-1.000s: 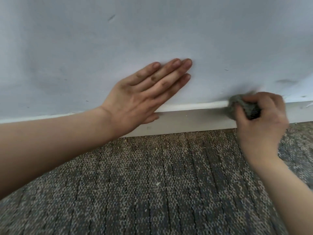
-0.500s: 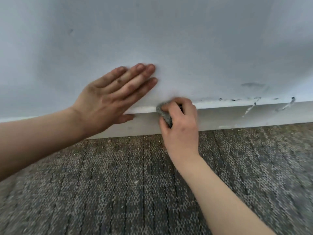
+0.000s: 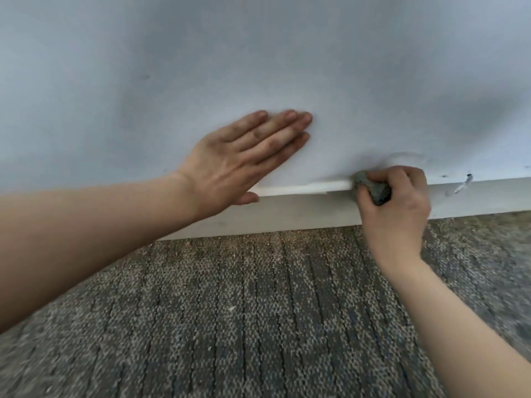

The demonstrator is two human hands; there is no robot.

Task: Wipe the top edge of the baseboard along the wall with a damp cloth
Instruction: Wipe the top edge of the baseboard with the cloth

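Baseboard [image 3: 301,209]: white, runs level across the frame, dark scuffs near its right end. Cloth [image 3: 373,192]: grey, wadded into a ball, pressed on the Baseboard's top edge, right of centre.

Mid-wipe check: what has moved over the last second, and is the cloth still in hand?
The right hand, gripping the grey cloth throughout, slid left along the top edge of the baseboard until it was close to the left hand, then back right toward the dark scuffs. Nothing was picked up or let go. The left hand stayed flat on the wall.
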